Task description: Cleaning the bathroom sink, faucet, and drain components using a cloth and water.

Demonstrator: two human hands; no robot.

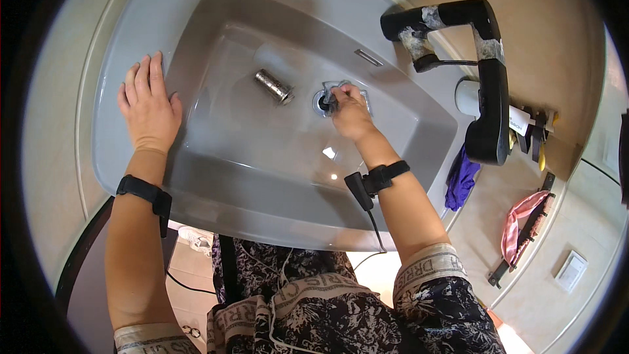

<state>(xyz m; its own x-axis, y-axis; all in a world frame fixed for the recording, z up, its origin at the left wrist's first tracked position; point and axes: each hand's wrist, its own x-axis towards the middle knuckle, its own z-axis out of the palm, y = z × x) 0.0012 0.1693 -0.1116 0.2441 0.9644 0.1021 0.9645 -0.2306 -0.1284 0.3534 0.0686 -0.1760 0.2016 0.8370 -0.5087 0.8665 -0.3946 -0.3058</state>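
My right hand (352, 117) pinches a crumpled grey cloth (333, 87) at the drain hole (321, 103) in the sink basin. Its fingertips sit over the hole's right side and partly hide it. To the left of the drain, a perforated metal drain strainer (270, 84) lies on its side on the wet basin floor. My left hand (150, 105) rests flat on the left rim of the grey sink (118, 144), fingers spread, holding nothing.
A black faucet (488, 92) with worn, whitish patches arches over the sink's right side. Beyond the right rim are a purple cloth (462, 180), a white cup-like container (466, 97) and a pink headband (521, 219). A cable hangs from my right wrist strap (379, 180).
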